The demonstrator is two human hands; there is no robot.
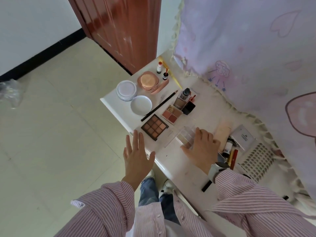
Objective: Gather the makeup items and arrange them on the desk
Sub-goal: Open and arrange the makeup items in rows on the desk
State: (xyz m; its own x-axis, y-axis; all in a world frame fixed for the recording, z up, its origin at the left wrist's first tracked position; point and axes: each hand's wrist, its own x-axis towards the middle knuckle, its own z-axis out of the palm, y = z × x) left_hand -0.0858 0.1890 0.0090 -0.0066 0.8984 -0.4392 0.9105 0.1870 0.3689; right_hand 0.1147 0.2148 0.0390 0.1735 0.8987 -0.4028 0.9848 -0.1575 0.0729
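Observation:
Makeup lies spread over a white desk (172, 161). A brown nine-pan eyeshadow palette (154, 127) sits near the front edge, with a small pink quad palette (171, 114) behind it. A black pencil (159, 106) lies diagonally beside two round white compacts (126, 89), (141, 105) and a peach powder puff case (148, 80). My right hand (202, 147) rests flat on a clear-lidded pale palette (185, 135). My left hand (136, 156) hovers open at the desk's front edge, holding nothing. A foundation bottle (182, 98) stands further back.
A false-lash tray (258, 159), a white box (244, 136), a beige sponge (222, 135), tubes and red lipsticks (234, 159) crowd the right side. A lilac curtain (248, 48) hangs behind the desk. A red-brown door (123, 28) and tiled floor lie left.

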